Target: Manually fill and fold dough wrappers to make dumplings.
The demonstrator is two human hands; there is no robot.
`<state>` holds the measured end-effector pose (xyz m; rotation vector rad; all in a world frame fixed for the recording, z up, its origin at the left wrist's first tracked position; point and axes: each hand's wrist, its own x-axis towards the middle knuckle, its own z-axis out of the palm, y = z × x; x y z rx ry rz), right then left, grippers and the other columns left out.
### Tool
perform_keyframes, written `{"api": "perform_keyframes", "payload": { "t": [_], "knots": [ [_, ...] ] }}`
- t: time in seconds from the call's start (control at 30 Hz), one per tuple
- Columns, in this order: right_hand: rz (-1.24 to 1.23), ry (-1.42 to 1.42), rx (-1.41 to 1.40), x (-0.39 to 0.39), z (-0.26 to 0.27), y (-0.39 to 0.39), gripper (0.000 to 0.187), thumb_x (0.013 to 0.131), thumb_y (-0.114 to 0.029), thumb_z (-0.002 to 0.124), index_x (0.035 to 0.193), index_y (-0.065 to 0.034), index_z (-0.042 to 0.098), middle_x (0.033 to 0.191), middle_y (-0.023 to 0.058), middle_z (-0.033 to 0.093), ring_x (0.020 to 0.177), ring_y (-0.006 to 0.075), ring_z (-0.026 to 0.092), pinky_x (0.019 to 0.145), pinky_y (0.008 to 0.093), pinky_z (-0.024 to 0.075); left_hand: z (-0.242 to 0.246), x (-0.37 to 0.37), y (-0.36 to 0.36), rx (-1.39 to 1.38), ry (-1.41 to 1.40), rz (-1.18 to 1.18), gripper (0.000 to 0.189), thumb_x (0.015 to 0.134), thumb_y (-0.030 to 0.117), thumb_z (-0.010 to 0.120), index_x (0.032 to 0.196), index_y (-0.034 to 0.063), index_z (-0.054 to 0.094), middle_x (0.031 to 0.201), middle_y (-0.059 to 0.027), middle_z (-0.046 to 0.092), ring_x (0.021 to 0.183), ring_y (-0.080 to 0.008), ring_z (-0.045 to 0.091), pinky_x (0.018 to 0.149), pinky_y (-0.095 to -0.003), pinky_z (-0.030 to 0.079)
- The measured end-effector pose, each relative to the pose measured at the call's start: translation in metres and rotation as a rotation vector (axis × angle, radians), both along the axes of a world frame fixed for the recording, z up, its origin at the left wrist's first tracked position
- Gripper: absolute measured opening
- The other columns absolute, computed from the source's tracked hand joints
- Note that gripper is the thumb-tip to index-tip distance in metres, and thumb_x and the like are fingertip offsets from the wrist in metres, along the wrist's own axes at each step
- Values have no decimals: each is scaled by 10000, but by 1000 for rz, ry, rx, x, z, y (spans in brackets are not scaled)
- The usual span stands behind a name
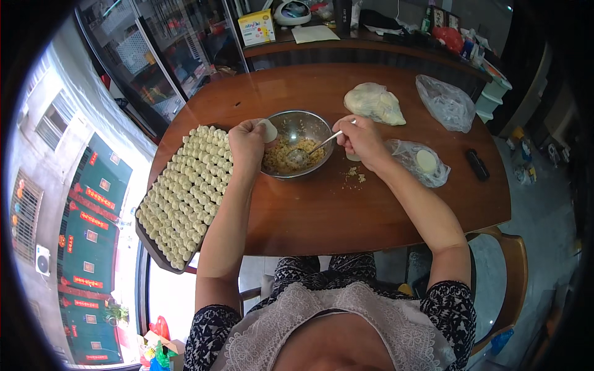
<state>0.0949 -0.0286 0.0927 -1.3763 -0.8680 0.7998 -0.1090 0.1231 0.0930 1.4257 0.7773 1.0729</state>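
My left hand [248, 144] holds a round dough wrapper [268, 131] at the left rim of a stainless steel bowl [297, 119]. Crumbly yellowish filling [278, 155] covers the bowl's bottom. A metal spoon [324, 141] is gripped by its handle in my right hand [359, 139], its bowl end down in the filling. Under my right hand, a pale round piece [352, 157], perhaps another wrapper, shows partly. Left of my left forearm, a dark tray [160, 259] carries rows of small pleated dumplings [185, 195]; the forearm hides part of its right side.
On the wooden table [297, 218] are a plastic bag of dough [373, 103], a crumpled plastic bag [445, 102], a bag [438, 176] with a wrapper [425, 161] on it, and a black object [477, 164]. Filling crumbs [353, 175] lie right of the bowl. A wooden chair [510, 273] stands at right.
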Motion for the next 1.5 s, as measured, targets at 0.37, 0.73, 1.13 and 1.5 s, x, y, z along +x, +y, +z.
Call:
{"api": "perform_keyframes", "payload": {
  "t": [0.37, 0.73, 1.13, 1.5],
  "knots": [
    [-162, -300, 355, 1, 30, -17, 196, 977, -132, 506, 958, 11, 639, 696, 28, 605, 589, 71, 527, 526, 227, 413, 11, 7, -14, -414, -130, -216, 253, 966, -26, 411, 1158, -174, 485, 1160, -266, 563, 955, -341, 665, 776, -410, 659],
    [-81, -926, 622, -35, 22, -33, 73, 959, -48, 553, 1003, -15, 601, 808, 104, 607, 701, 234, 607, 633, 347, 489, 2, 13, -17, -549, -344, -359, 292, 977, 24, 366, 1224, -117, 432, 1190, -236, 580, 1075, -353, 632, 910, -466, 615],
    [-58, -1109, 704, -41, 25, -35, 97, 905, 1, 589, 998, -15, 569, 834, 130, 608, 735, 309, 596, 651, 404, 493, 3, 15, -21, -523, -325, -273, 214, 941, -43, 464, 1138, -125, 466, 1114, -202, 573, 989, -347, 646, 866, -456, 641],
    [-69, -1229, 737, -47, 23, -32, 184, 835, 28, 620, 1007, -8, 565, 832, 126, 592, 727, 301, 599, 635, 396, 508, 5, 18, -23, -520, -320, -285, 168, 936, -43, 506, 1081, -127, 499, 1075, -166, 556, 942, -283, 650, 815, -409, 661]
  ]
}}
